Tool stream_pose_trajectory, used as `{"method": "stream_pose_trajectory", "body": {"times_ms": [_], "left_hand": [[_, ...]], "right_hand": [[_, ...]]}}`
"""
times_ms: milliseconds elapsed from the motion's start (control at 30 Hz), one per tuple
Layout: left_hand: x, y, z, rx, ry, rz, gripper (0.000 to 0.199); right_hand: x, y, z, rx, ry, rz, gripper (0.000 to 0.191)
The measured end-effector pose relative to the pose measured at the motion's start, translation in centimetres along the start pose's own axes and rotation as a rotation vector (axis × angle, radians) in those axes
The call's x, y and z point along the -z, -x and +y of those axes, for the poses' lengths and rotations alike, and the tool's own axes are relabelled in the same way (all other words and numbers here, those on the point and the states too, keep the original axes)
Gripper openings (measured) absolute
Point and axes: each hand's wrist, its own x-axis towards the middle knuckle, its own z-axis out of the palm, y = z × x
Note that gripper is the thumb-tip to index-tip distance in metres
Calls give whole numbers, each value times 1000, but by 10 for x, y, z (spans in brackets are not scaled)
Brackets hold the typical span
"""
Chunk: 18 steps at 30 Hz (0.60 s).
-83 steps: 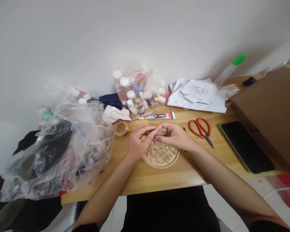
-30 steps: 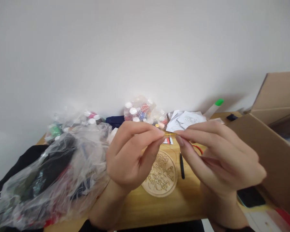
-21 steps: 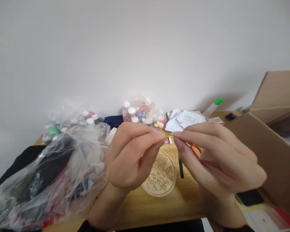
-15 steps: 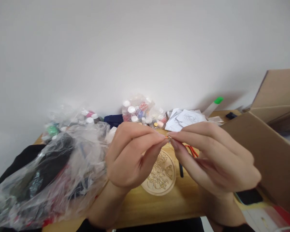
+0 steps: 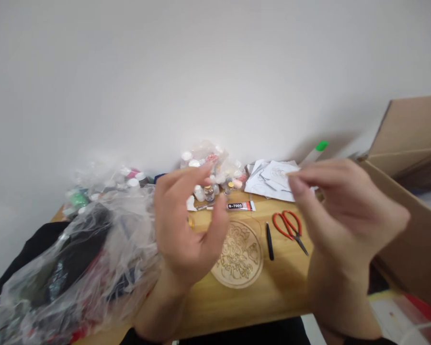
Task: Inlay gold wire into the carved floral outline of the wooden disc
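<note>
Disc (image 5: 239, 256) apart from table edge (image 5: 244, 311)

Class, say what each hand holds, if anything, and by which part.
The left hand is open, with nothing visible in it. The right hand is pinched; blur hides whether it holds anything.

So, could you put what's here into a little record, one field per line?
Left hand: open, thumb and fingers apart
Right hand: thumb and forefinger pinched; too blurred to tell if anything is held
Disc: round, pale, gold floral pattern, flat on the wooden table
Beyond the disc: B-7000 tube, small bottles
Right of the disc: slim black tool, red-handled tool
Left side: clear plastic bag
Right side: open cardboard box
</note>
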Motion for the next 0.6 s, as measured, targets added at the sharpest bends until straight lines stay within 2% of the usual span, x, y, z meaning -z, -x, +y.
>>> {"method": "stream_pose_trajectory", "body": {"times_ms": [33, 67, 100, 200, 267, 333, 400, 500, 600], "left_hand": [[0, 1, -1, 0, 1, 29, 41], [1, 5, -1, 0, -2, 46, 38], [2, 10, -2, 14, -5, 32, 35], [8, 40, -7, 129, -71, -180, 33], [13, 69, -13, 200, -151, -342, 31], [16, 99, -21, 215, -275, -430, 28], [17, 126, -32, 216, -353, -510, 23], [12, 154, -47, 265, -426, -586, 31], [4, 169, -56, 327, -409, -617, 43]], "right_hand": [[5, 6, 14, -79, 31, 35, 11], [12, 15, 29, -122, 90, -3, 6], [19, 29, 43, -172, 181, -97, 4], [37, 91, 73, -349, 303, -395, 14], [43, 135, 80, -462, 322, -502, 21], [42, 170, 79, -512, 377, -511, 25], [37, 189, 77, -511, 440, -484, 28], [27, 195, 78, -503, 488, -455, 28], [18, 193, 82, -496, 534, -429, 25]]}}
